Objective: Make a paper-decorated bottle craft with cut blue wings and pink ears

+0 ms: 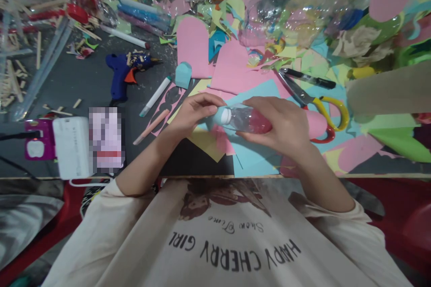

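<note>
A clear plastic bottle (241,117) with a white neck end lies sideways above the light blue sheet, with a pink part toward its base. My right hand (283,121) wraps around its body. At the neck end, the thumb and fingers of my left hand (198,110) pinch a small light blue paper piece (216,119), which sits against the white end. Pink heart-shaped paper (232,65) and a rounded pink strip (192,45) lie just beyond my hands. Close to my right hand rest scissors (314,101) with yellow and red handles.
A blue glue gun (121,74) lies at left, near markers (155,96) and wooden stick pieces (15,76). A white charger (72,148) stands by the table's front edge. A black marker (308,78), paper scraps and plastic bottles crowd the back and right.
</note>
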Tool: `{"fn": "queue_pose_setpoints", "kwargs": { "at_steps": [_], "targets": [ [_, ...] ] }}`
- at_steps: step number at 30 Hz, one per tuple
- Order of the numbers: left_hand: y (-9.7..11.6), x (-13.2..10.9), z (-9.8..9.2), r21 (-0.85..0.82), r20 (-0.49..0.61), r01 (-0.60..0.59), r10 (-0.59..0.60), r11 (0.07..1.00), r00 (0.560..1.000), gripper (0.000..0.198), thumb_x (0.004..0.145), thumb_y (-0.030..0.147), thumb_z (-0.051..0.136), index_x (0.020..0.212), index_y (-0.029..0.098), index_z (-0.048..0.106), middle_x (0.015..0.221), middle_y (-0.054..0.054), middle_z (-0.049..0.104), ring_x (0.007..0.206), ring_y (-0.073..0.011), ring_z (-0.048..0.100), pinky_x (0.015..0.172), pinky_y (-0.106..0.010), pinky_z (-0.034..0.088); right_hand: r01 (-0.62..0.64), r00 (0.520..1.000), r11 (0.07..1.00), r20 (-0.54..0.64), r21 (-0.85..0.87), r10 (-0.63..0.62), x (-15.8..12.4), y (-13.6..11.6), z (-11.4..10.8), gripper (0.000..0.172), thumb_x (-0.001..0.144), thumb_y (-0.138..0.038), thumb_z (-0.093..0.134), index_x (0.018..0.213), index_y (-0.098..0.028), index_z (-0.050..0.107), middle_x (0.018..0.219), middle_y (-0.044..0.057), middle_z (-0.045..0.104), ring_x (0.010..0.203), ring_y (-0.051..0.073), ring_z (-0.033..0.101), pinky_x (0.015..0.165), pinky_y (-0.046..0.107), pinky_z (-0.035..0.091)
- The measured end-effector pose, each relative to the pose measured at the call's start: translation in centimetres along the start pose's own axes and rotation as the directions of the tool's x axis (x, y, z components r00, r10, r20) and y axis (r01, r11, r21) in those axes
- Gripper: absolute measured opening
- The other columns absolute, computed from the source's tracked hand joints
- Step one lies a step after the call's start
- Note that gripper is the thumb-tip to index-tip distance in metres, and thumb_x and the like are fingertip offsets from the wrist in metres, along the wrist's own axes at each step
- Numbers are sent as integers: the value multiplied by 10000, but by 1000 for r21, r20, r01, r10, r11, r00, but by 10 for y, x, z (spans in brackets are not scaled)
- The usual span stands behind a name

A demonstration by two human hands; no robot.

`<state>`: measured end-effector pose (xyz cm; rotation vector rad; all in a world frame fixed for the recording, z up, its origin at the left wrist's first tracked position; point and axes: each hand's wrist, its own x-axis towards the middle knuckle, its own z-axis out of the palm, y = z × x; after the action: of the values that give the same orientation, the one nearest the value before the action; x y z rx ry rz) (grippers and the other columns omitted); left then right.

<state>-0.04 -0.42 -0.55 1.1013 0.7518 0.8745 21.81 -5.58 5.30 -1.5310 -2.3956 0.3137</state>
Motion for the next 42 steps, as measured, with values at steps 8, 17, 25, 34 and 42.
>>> {"fn": "queue_pose_setpoints", "kwargs": {
  "at_steps": [8, 17, 25, 34, 42],
  "targets": [
    [-3, -1, 2, -81, -42, 85, -88, 993, 995, 405, 590, 558, 851, 727, 200, 720, 724, -6, 675, 545, -74, 531, 476, -207, 382, -11, 999, 1000, -49, -4, 11, -4, -1, -2, 475, 860, -604, 540, 1132, -234, 661, 1054, 111, 754, 943, 297, 696, 756, 420, 519],
    [-2, -1, 3, 92, -77, -44, 51, 995, 996, 409, 686, 589, 775, 711, 187, 704, 733, -22, 680, 650, -117, 593, 603, -261, 468, -35, 997, 999, -66, -5, 34, -5, -1, -2, 461, 852, -604, 555, 1120, -248, 670, 1065, 99, 760, 948, 299, 705, 774, 431, 533],
    [-1, -3, 5, 258, -59, -190, 212, 947, 975, 366, 813, 549, 680, 722, 197, 642, 762, -25, 661, 738, -134, 610, 709, -294, 491, -38, 997, 999, -61, 8, 38, -3, -2, -2, 518, 856, -651, 509, 1107, -229, 672, 1035, 111, 758, 933, 295, 698, 771, 420, 514],
    [12, -14, 0, 758, 160, -464, 559, 459, 814, 236, 967, 407, 438, 853, 229, 541, 837, -49, 647, 817, -174, 608, 752, -335, 473, -25, 998, 999, -51, -23, 24, 4, -2, 3, 577, 875, -676, 476, 1133, -197, 667, 1067, 128, 753, 936, 281, 699, 755, 392, 512],
    [5, -4, -15, 844, 451, -537, 546, -4, 706, 384, 961, 543, 427, 800, 203, 505, 757, -37, 623, 727, -170, 583, 656, -302, 432, -5, 998, 999, -70, -41, 2, 5, 1, 16, 612, 882, -680, 469, 1182, -171, 631, 1079, 149, 734, 950, 278, 677, 757, 383, 482]
  ]
}}
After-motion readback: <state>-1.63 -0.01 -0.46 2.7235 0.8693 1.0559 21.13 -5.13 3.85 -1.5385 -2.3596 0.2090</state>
